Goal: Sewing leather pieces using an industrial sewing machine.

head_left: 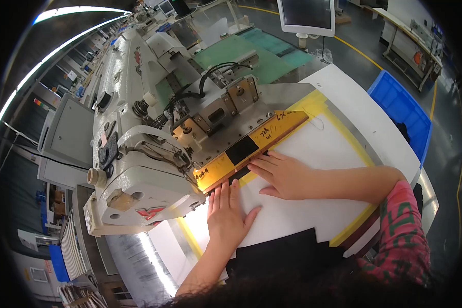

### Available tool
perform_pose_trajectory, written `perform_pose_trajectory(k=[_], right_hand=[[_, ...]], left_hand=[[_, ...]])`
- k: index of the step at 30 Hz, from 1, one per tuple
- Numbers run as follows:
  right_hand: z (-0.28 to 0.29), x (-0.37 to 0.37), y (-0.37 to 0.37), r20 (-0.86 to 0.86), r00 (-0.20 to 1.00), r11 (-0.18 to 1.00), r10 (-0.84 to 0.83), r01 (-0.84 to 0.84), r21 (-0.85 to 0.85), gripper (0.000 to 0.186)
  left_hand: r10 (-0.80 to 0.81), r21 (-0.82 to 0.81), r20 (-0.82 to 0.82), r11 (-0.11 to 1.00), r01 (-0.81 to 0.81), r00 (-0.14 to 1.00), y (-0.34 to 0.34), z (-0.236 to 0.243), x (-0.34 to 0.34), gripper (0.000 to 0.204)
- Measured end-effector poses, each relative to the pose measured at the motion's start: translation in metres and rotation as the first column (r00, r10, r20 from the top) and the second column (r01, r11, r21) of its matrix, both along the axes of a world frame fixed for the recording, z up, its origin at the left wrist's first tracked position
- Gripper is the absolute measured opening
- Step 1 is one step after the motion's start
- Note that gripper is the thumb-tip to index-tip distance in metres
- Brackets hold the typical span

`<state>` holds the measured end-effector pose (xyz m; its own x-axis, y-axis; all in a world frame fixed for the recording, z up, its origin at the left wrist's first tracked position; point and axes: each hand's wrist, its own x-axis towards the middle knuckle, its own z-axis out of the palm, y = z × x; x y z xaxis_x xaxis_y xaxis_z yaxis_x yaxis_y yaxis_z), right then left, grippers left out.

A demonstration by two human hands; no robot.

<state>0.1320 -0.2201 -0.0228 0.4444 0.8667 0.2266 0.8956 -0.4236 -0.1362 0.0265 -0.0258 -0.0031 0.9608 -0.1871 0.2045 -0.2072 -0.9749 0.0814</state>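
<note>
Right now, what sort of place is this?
Likely a sewing workshop or factory floor: a large industrial sewing machine, black fabric-like pieces beside it, and a blue plastic crate at right.

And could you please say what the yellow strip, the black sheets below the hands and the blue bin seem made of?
Strip: perhaps plastic or varnished board, smooth and slightly shiny, with a stiff, straight edge. Sheets: probably matte fabric, looking dull and thin. Bin: likely moulded plastic, satin, from its even blue.
</note>
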Motion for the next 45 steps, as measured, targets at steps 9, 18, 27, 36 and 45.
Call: perform_pose_trajectory(k=[9,18,27,36,45], right_hand=[[0.003,-0.013,-0.007,-0.003,0.999,0.999,-0.032,0.032,0.010,0.065],[0.002,-0.014,-0.004,0.005,1.000,0.999,-0.028,0.028,0.018,0.064],[0.004,-0.020,-0.009,-0.015,0.999,0.997,-0.041,0.042,0.069,0.064],[0.005,-0.017,-0.003,0.050,0.997,0.995,-0.051,0.047,0.087,0.063],[0.012,-0.017,-0.003,0.114,0.991,0.997,-0.070,0.066,0.040,0.058]], left_hand=[[-0.066,-0.073,0.010,0.995,0.067,0.998,0.011,0.000,-0.005,0.069],[0.016,-0.017,0.076,1.000,-0.015,0.997,0.010,0.000,-0.017,0.062],[0.045,0.052,0.106,0.997,-0.051,0.993,0.002,-0.005,-0.020,0.061],[0.044,0.029,0.102,0.998,-0.047,0.994,0.006,-0.001,-0.019,0.062],[-0.078,-0.328,-0.253,0.945,-0.010,0.964,-0.005,0.069,-0.079,0.039]])
